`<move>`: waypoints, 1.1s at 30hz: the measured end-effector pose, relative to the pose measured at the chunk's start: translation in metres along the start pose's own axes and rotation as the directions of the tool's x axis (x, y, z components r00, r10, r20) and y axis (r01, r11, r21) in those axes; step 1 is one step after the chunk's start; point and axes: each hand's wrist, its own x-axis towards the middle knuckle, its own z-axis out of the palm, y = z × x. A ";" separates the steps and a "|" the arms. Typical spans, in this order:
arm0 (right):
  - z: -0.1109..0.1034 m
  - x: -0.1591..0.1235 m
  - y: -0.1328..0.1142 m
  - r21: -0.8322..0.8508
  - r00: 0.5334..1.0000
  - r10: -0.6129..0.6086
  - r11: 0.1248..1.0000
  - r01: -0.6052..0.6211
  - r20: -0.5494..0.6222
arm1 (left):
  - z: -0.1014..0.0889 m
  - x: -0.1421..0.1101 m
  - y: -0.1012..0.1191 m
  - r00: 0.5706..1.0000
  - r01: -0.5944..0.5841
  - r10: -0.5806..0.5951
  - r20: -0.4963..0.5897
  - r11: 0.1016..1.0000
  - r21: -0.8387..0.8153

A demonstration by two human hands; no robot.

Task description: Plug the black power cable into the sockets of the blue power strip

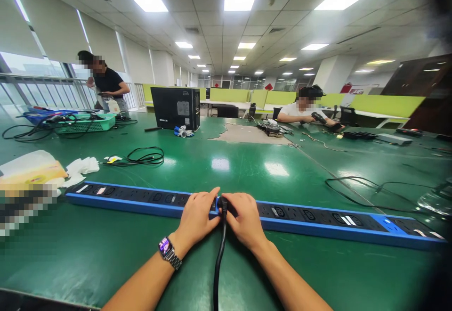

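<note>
A long blue and black power strip lies across the green table. My left hand is closed around the strip near its middle, thumb on the near side. Close beside it, my right hand grips a black plug at the strip's top face. A thick black cable runs from the plug toward me. The plug's front end is hidden by my fingers, so I cannot tell how far it sits in a socket.
A coiled black cable lies beyond the strip on the left, near a green basket. Behind stands a black computer case with gloves before it. One person stands at left; another sits at right.
</note>
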 end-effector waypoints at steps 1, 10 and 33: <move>-0.003 0.000 0.001 0.002 0.998 -0.012 1.000 0.012 -0.069 | 0.001 0.000 0.000 1.000 0.014 -0.014 -0.001 1.000 0.010; -0.056 -0.028 0.086 -0.074 0.861 0.205 0.960 -0.269 -0.466 | -0.001 -0.001 -0.004 0.999 0.036 -0.035 0.024 0.999 -0.035; -0.059 -0.058 0.091 -0.198 0.980 0.073 0.974 -0.110 -0.185 | 0.005 -0.007 -0.008 0.995 -0.065 0.065 -0.075 0.998 -0.004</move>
